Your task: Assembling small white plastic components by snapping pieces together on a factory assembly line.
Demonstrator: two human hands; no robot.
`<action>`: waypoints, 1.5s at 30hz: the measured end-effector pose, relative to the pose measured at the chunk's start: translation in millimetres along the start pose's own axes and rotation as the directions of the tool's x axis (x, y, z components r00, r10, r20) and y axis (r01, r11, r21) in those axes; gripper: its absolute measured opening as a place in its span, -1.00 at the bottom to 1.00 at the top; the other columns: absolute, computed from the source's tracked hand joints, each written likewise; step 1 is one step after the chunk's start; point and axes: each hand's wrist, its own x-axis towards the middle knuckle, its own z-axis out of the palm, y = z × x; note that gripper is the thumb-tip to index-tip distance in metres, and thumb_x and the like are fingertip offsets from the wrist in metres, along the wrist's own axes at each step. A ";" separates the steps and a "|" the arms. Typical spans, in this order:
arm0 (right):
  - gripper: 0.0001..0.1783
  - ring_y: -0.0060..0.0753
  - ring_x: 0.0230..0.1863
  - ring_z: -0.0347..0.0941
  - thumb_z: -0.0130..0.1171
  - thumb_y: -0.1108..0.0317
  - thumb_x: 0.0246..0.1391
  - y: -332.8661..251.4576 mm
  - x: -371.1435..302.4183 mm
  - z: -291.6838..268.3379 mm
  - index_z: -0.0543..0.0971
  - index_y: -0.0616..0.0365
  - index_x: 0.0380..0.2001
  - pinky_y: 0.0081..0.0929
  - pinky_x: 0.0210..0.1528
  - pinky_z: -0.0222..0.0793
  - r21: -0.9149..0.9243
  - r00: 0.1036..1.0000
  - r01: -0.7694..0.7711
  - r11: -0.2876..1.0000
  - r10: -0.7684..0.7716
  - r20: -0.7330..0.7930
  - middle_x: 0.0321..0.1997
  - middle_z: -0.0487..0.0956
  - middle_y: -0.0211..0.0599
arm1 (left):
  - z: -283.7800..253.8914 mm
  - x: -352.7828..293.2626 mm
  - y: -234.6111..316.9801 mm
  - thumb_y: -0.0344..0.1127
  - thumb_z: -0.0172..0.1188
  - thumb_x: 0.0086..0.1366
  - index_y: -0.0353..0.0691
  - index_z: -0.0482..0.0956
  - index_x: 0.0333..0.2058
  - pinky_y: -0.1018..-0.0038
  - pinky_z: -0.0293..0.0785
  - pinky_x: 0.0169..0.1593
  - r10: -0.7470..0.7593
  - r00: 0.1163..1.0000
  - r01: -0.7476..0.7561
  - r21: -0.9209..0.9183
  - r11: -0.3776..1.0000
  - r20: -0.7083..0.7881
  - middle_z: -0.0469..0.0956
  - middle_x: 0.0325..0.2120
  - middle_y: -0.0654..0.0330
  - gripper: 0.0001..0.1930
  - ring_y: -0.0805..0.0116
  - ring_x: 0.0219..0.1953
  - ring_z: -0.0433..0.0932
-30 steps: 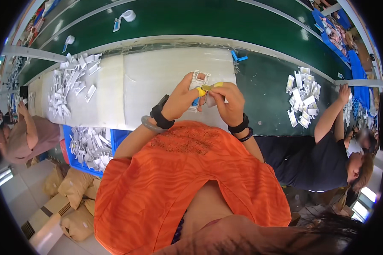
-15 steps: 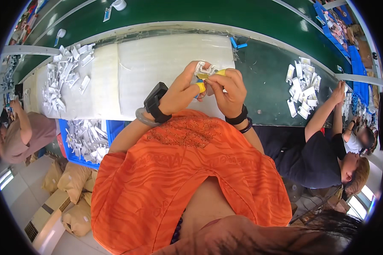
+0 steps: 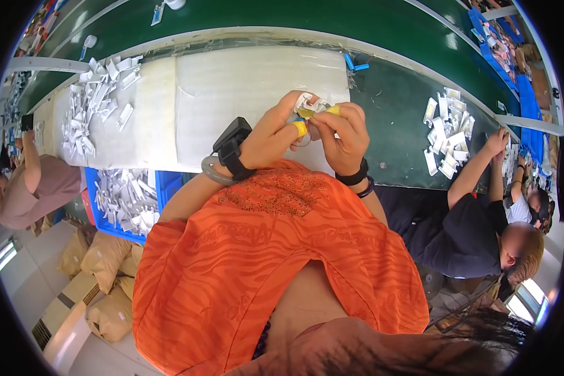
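Note:
A small white plastic housing (image 3: 306, 101) with a yellowish inner piece is held up over the near edge of the table, in front of my chest. My left hand (image 3: 271, 138) grips it from the left, thumb and fingers closed around its side. Against its right side, my right hand (image 3: 344, 135) has thumb and fingertips pinched together. Yellow coverings wrap some fingertips on both hands. Thin wires loop below the housing, between the hands. The fingers hide much of the part.
White plastic pieces lie piled on the pale mat (image 3: 232, 81) at left and on the green table (image 3: 388, 119) at right. A blue bin (image 3: 167, 188) of similar pieces stands by my left elbow. Blue pieces (image 3: 355, 63) lie farther back. A co-worker's arm (image 3: 473, 168) reaches in at right.
Both hands stay at the housing, shifted very slightly. The housing has tilted a little between the fingers, and the blue bit seen under it is now mostly hidden.

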 end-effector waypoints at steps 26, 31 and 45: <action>-0.74 -0.16 -0.27 0.40 0.35 0.59 -0.26 -5.5 -7.3 0.4 0.63 0.07 -0.40 -0.33 -0.19 0.35 0.018 1.000 -0.011 1.000 0.011 0.015 -0.40 0.47 -0.32 | 5.8 -4.0 -3.0 -0.47 -0.09 0.35 -0.32 0.33 0.08 0.52 0.44 -0.21 0.162 0.986 -0.156 0.113 0.981 -0.049 0.49 -0.33 0.14 -0.67 0.43 -0.34 0.51; -0.75 -0.14 -0.28 0.40 0.34 0.60 -0.25 -8.6 -9.2 4.2 0.60 0.12 -0.40 -0.34 -0.22 0.35 0.045 1.000 -0.017 0.999 0.017 -0.002 -0.41 0.46 -0.28 | 5.8 -1.8 -5.9 -0.47 -0.07 0.34 -0.31 0.43 -0.02 0.51 0.45 -0.26 0.202 0.974 -0.173 0.240 0.955 -0.101 0.50 -0.44 0.18 -0.74 0.44 -0.40 0.51; -0.15 -0.29 0.25 0.21 0.38 0.25 -0.09 16.6 -30.5 16.8 0.19 0.15 0.24 -0.33 0.29 0.07 0.620 0.777 -0.629 0.468 0.403 0.484 0.20 0.27 -0.21 | -11.4 -2.0 -2.0 -0.20 -0.11 0.44 -0.27 0.33 0.07 0.52 0.47 -0.47 0.033 0.999 -0.032 -0.401 0.916 -0.003 0.52 -0.29 0.12 -0.66 0.43 -0.50 0.48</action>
